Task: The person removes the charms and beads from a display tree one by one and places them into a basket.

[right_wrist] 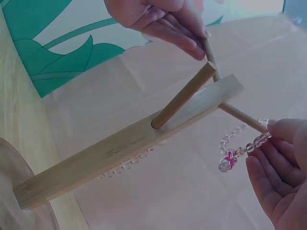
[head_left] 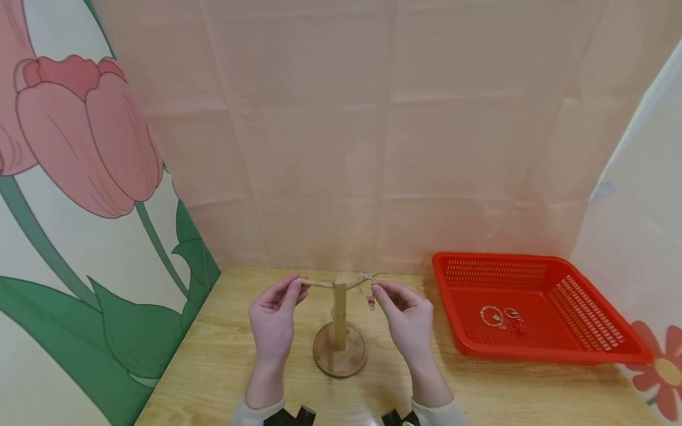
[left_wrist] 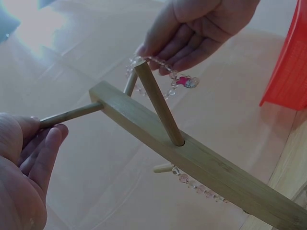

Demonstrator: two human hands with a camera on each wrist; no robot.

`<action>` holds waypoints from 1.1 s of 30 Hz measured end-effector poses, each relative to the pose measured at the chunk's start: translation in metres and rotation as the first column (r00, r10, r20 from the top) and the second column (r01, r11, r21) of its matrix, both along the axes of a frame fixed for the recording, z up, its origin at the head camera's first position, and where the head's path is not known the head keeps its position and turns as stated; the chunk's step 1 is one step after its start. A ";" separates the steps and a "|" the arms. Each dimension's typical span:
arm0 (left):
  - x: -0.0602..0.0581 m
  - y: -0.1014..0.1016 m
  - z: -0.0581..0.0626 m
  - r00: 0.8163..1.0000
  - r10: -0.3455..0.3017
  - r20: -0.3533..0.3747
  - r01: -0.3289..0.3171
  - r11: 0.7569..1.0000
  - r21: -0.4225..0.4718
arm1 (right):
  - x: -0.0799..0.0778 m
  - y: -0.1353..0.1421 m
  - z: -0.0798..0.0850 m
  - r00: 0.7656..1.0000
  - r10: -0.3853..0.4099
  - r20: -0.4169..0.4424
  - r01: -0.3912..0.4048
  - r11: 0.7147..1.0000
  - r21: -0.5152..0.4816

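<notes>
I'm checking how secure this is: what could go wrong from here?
The beaded bracelet is near the tip of the right-hand peg, pinched by the right hand, so it might drop if released there. The left hand grips the left-hand peg; an uneven pull could tip the post on its round base. A jolt might also shake off the second bracelet hanging lower on the stand.

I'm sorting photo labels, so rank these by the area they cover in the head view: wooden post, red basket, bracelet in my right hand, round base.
Largest to smallest:
Red basket
Round base
Wooden post
Bracelet in your right hand
</notes>
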State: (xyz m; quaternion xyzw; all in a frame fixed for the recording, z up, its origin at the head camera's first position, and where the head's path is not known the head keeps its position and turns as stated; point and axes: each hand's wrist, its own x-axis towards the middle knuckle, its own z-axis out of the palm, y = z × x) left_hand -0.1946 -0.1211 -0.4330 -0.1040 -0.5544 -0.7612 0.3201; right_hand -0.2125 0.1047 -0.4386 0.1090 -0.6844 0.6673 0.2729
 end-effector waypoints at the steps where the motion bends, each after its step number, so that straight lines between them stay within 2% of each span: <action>1: 0.000 0.000 0.000 1.000 0.004 0.003 -0.004 1.000 -0.003 | 0.000 0.000 0.000 1.000 0.000 0.001 0.000 1.000 0.001; 33: 0.001 0.000 -0.001 1.000 0.019 0.010 -0.019 1.000 -0.024 | -0.001 0.013 0.001 0.999 -0.035 0.001 0.035 0.999 -0.009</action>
